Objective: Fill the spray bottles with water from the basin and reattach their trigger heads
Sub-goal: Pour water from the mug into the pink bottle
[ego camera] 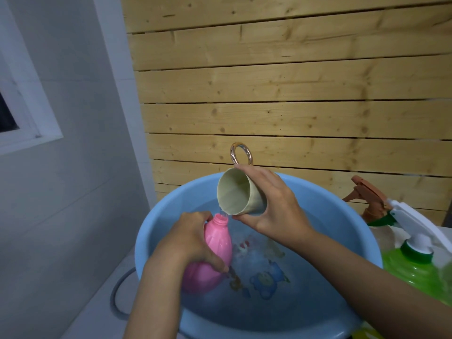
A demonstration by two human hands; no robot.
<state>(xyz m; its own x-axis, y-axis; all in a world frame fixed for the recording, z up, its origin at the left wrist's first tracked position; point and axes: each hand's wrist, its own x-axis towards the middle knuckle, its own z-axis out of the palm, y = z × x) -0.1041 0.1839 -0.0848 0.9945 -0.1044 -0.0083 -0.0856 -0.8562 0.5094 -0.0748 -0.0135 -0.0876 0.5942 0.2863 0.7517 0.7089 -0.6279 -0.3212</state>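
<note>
A pink spray bottle (pixel 215 255) without its trigger head is tilted over the blue basin (pixel 156 231), which holds water. My left hand (pixel 188 241) grips the bottle around its body. My right hand (pixel 271 204) holds a beige cup (pixel 238 194) tipped toward the bottle's open neck, and a thin stream of water runs from the cup's lip into it. A green bottle (pixel 415 267) with a white trigger head (pixel 413 223) stands at the right, next to the basin.
A brown trigger head (pixel 367 194) sits on another bottle behind the green one. A wooden slat wall (pixel 293 94) rises right behind the basin, with a metal ring (pixel 241 152) on it. A grey hose (pixel 117 294) lies left of the basin.
</note>
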